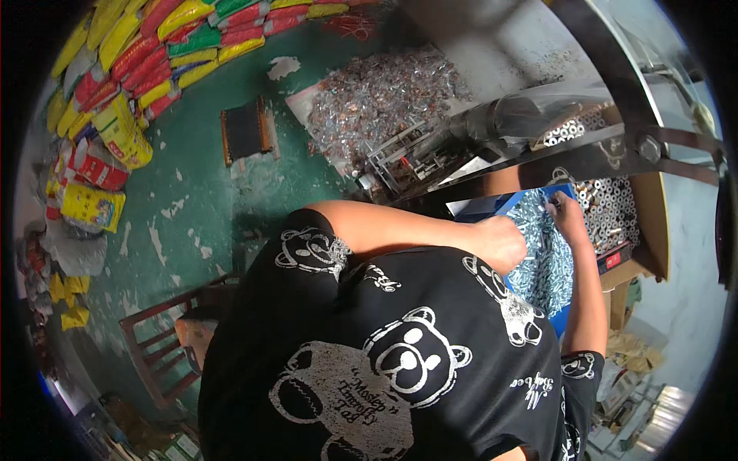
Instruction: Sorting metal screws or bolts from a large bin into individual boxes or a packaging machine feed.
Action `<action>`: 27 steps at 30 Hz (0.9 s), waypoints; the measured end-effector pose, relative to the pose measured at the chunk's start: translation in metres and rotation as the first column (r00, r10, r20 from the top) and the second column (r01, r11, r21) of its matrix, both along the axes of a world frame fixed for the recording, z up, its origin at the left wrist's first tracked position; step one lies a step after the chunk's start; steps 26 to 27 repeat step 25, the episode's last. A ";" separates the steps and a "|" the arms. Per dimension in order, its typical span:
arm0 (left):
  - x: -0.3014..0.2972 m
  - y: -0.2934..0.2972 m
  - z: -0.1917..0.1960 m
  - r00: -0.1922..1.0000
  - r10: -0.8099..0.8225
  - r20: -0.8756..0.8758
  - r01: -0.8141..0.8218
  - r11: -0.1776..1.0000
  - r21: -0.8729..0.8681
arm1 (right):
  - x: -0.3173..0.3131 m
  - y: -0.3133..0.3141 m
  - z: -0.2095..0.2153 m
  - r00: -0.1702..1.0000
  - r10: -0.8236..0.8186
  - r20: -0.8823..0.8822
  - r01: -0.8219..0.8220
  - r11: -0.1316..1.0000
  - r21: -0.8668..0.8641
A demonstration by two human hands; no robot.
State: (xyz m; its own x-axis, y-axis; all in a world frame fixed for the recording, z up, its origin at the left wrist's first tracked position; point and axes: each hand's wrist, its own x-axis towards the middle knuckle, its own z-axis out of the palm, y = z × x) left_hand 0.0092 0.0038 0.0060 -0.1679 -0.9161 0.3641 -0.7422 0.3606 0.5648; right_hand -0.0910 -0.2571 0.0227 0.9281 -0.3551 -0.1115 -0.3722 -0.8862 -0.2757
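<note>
A blue bin (pixel 565 316) full of small, slim silver metal pieces (pixel 540 244) stands at the right of the view. My left hand (pixel 503 243) is closed in a fist at the bin's left side, and whatever it may hold is hidden. My right hand (pixel 567 214) is over the bin's far right part. Its fingers are bent together near the bin's rim, and I cannot make out anything between them. Just right of that hand, a cardboard box (pixel 653 230) holds many short metal tubes or rings (pixel 612 203).
Beyond my hands, a dark metal machine (pixel 407 165) stands beside a dark bar (pixel 553 157). A wide heap of small metal parts (pixel 384 100) lies on a sheet. Colourful sacks (pixel 146 61) are stacked far left. A dark red slatted chair (pixel 165 346) stands at left.
</note>
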 end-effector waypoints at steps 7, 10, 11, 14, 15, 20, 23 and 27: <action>0.005 0.004 -0.005 1.000 0.014 -0.005 -0.015 1.000 -0.012 | 0.042 0.049 0.060 0.903 -0.426 0.053 0.294 0.703 0.647; 0.001 0.004 -0.003 1.000 0.023 -0.017 -0.023 1.000 -0.015 | 0.075 0.032 0.043 0.834 -0.454 0.315 0.126 0.711 0.692; -0.003 0.003 -0.001 0.999 0.022 -0.024 -0.023 1.000 -0.017 | 0.078 0.013 0.023 0.712 -0.520 0.472 0.063 0.717 0.694; -0.006 0.000 0.000 0.998 0.056 -0.013 -0.056 0.998 0.000 | 0.095 -0.002 0.014 0.768 -0.461 0.444 0.070 0.750 0.657; -0.007 -0.001 0.001 0.998 0.070 0.000 -0.070 0.998 0.011 | 0.079 -0.002 0.019 0.757 -0.471 0.453 0.072 0.749 0.658; -0.009 -0.010 -0.011 0.993 0.106 0.049 -0.104 0.994 -0.038 | -0.035 0.057 0.048 0.742 -0.575 0.344 0.139 0.634 0.761; -0.008 -0.013 -0.008 0.993 0.044 0.108 -0.044 0.999 -0.009 | -0.135 0.057 0.056 0.698 -0.669 0.254 0.301 0.596 0.745; -0.036 -0.042 0.010 0.985 -0.099 0.139 0.098 0.995 0.011 | -0.202 0.057 0.058 0.637 -0.715 0.290 0.404 0.629 0.664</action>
